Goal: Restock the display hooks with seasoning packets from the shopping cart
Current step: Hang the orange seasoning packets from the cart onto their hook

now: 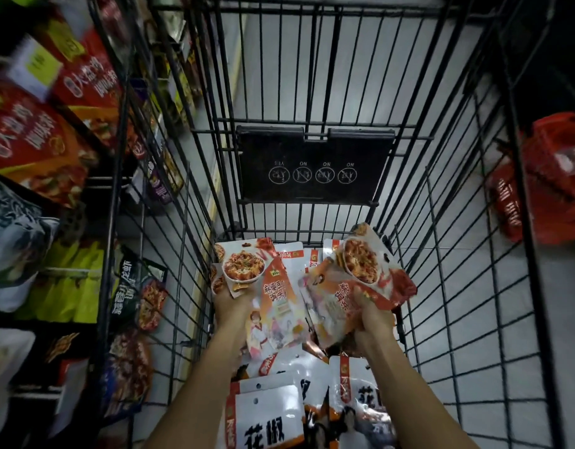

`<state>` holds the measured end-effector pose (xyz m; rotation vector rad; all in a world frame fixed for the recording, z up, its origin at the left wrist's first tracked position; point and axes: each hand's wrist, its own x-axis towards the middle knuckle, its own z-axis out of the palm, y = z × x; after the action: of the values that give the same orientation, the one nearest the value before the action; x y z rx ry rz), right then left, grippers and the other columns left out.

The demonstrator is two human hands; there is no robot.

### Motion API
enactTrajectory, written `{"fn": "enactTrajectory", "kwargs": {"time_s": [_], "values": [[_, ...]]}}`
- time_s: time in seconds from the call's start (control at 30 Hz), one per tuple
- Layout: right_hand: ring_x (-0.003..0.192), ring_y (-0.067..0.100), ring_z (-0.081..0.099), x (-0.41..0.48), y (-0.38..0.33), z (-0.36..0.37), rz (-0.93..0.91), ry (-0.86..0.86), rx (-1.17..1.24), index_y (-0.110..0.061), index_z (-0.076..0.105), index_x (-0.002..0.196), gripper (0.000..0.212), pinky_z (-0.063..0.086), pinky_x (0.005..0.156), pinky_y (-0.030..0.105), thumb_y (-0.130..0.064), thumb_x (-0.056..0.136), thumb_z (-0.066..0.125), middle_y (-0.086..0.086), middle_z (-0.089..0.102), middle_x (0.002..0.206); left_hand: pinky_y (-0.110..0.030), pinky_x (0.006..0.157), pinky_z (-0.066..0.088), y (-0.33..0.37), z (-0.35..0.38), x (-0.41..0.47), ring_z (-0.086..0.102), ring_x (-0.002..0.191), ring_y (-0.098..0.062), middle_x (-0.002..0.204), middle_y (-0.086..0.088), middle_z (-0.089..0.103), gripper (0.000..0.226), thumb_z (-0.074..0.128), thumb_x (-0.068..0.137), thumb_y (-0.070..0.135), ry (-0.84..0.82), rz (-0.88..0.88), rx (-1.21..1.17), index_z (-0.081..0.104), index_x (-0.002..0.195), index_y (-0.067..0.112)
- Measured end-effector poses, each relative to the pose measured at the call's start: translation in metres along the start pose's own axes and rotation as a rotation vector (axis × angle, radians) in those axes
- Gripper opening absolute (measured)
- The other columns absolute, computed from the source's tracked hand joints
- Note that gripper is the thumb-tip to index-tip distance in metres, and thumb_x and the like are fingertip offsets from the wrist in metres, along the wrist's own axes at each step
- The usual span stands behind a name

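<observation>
Both my arms reach down into a black wire shopping cart [312,76]. My left hand [229,307] grips a bunch of orange-and-white seasoning packets [247,270] printed with a bowl of food. My right hand [373,314] grips a second bunch of the same seasoning packets [360,270], crumpled a little. Both bunches are held just above the cart's load. Under my forearms lie several white packets with big black characters [266,416] and hang holes. Display packets hanging on the left [134,286] are blurred, and their hooks are not clearly visible.
A black plastic child-seat flap [315,166] with warning icons stands at the cart's far end. Shelves of red, yellow and dark packets [36,140] line the left side. A red shopping basket [552,176] sits on the grey tiled floor to the right.
</observation>
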<state>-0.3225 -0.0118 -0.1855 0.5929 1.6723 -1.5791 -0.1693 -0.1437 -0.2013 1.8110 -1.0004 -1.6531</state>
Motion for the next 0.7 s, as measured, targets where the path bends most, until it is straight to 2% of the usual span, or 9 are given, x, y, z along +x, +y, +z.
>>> {"fn": "enactTrajectory", "kwargs": {"time_s": [0.03, 0.1, 0.2, 0.27, 0.3, 0.4, 0.57, 0.63, 0.7], "values": [[0.114, 0.035, 0.058, -0.004, -0.004, -0.002, -0.038, -0.028, 0.03, -0.005, 0.057, 0.117, 0.033, 0.05, 0.091, 0.044, -0.007, 0.086, 0.066, 0.018, 0.06, 0.125, -0.018, 0.048, 0.048, 0.005, -0.003, -0.005, 0.06, 0.073, -0.015, 0.089, -0.004, 0.067, 0.025, 0.076, 0.077, 0.008, -0.012, 0.007, -0.006, 0.066, 0.099, 0.012], [0.107, 0.034, 0.061, -0.017, -0.013, -0.011, -0.063, -0.078, 0.004, -0.011, 0.06, 0.115, 0.032, 0.046, 0.096, 0.056, -0.005, 0.084, 0.067, 0.015, 0.065, 0.116, -0.018, 0.049, 0.046, 0.016, -0.013, -0.02, 0.06, 0.069, -0.012, 0.084, -0.003, 0.067, 0.021, 0.074, 0.079, 0.009, -0.004, 0.049, 0.02, 0.067, 0.1, 0.011], [0.087, 0.027, 0.066, -0.042, -0.03, -0.026, -0.146, -0.138, -0.151, -0.021, 0.062, 0.094, 0.016, 0.054, 0.076, 0.046, -0.013, 0.082, 0.07, 0.008, 0.069, 0.098, -0.012, 0.043, 0.044, 0.03, -0.028, -0.043, 0.057, 0.065, -0.004, 0.082, 0.001, 0.066, 0.018, 0.068, 0.085, 0.014, 0.012, 0.149, 0.056, 0.067, 0.103, 0.01], [0.08, 0.022, 0.069, -0.062, -0.044, -0.037, -0.237, -0.19, -0.235, -0.017, 0.064, 0.093, 0.015, 0.054, 0.062, 0.032, -0.018, 0.08, 0.072, 0.009, 0.072, 0.094, -0.014, 0.043, 0.044, 0.042, -0.04, -0.063, 0.056, 0.063, -0.003, 0.077, 0.006, 0.064, 0.014, 0.068, 0.086, 0.016, 0.001, 0.186, 0.037, 0.066, 0.099, 0.015], [0.079, 0.023, 0.07, -0.074, -0.052, -0.042, -0.274, -0.233, -0.278, -0.014, 0.065, 0.095, 0.018, 0.054, 0.06, 0.03, -0.02, 0.08, 0.072, 0.01, 0.073, 0.093, -0.018, 0.044, 0.044, 0.049, -0.046, -0.076, 0.055, 0.06, -0.007, 0.073, 0.005, 0.063, 0.011, 0.069, 0.086, 0.018, -0.008, 0.184, 0.026, 0.065, 0.096, 0.016], [0.077, 0.027, 0.073, -0.11, -0.08, -0.055, -0.359, -0.37, -0.375, -0.006, 0.067, 0.094, 0.026, 0.059, 0.062, 0.035, -0.025, 0.078, 0.073, 0.012, 0.074, 0.089, -0.023, 0.05, 0.041, 0.069, -0.069, -0.116, 0.056, 0.057, -0.016, 0.067, -0.003, 0.065, 0.018, 0.069, 0.085, 0.028, -0.049, 0.221, -0.003, 0.067, 0.079, 0.011], [0.089, 0.033, 0.07, -0.172, -0.126, -0.066, -0.489, -0.577, -0.442, -0.01, 0.066, 0.088, 0.016, 0.055, 0.084, 0.049, -0.022, 0.078, 0.073, 0.014, 0.073, 0.093, -0.026, 0.043, 0.034, 0.106, -0.115, -0.196, 0.045, 0.04, -0.018, 0.05, -0.005, 0.055, 0.037, 0.07, 0.072, 0.042, -0.069, 0.352, -0.076, 0.059, 0.065, 0.008], [0.086, 0.031, 0.07, -0.203, -0.142, -0.068, -0.569, -0.668, -0.478, -0.011, 0.066, 0.084, 0.015, 0.057, 0.081, 0.047, -0.023, 0.078, 0.072, 0.013, 0.073, 0.089, -0.029, 0.046, 0.034, 0.118, -0.138, -0.23, 0.044, 0.042, -0.019, 0.049, -0.003, 0.054, 0.036, 0.07, 0.071, 0.046, -0.008, 0.429, -0.106, 0.059, 0.067, 0.012], [0.077, 0.02, 0.071, -0.237, -0.155, -0.069, -0.667, -0.761, -0.519, -0.013, 0.066, 0.079, 0.013, 0.059, 0.071, 0.035, -0.025, 0.079, 0.072, 0.005, 0.074, 0.079, -0.032, 0.048, 0.036, 0.126, -0.163, -0.266, 0.046, 0.045, -0.02, 0.052, -0.002, 0.055, 0.037, 0.072, 0.067, 0.054, 0.073, 0.495, -0.137, 0.062, 0.074, 0.018]]}}
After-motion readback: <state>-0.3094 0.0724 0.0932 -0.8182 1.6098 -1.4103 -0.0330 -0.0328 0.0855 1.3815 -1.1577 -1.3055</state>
